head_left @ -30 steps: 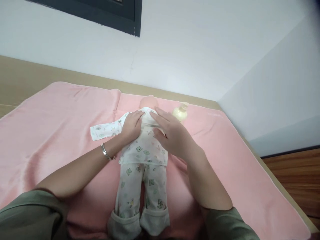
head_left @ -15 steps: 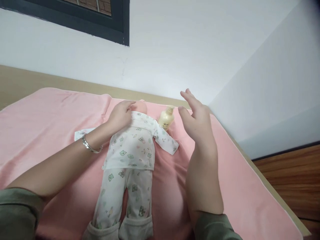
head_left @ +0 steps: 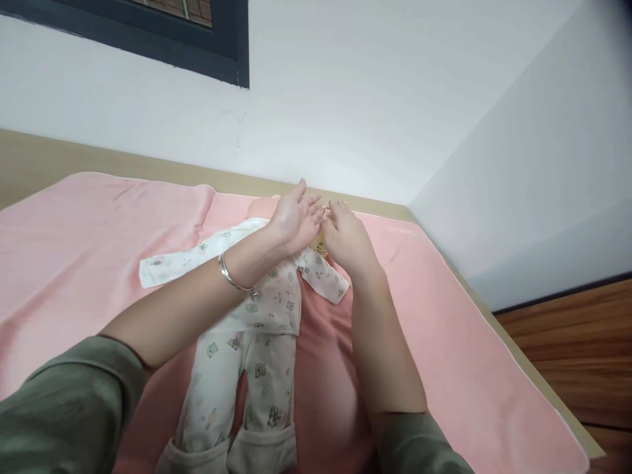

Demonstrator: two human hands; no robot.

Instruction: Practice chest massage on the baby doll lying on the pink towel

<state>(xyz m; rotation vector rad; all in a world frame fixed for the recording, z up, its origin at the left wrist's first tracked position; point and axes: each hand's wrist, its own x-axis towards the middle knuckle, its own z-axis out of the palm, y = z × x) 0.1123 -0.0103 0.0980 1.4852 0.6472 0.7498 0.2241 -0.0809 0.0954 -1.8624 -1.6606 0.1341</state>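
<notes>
Close above the doll's head, the person's left hand (head_left: 296,220) is held palm up, fingers spread. The right hand (head_left: 348,240) curls down over a cream bottle (head_left: 321,246), mostly hidden; whether it grips cannot be told. The doll (head_left: 279,303), in printed pyjamas, lies on a pink blanket (head_left: 99,224).

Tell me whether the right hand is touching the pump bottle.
Cannot tell. In the head view the right hand covers the pump bottle; only a sliver shows below it, so any contact is hidden.
</notes>
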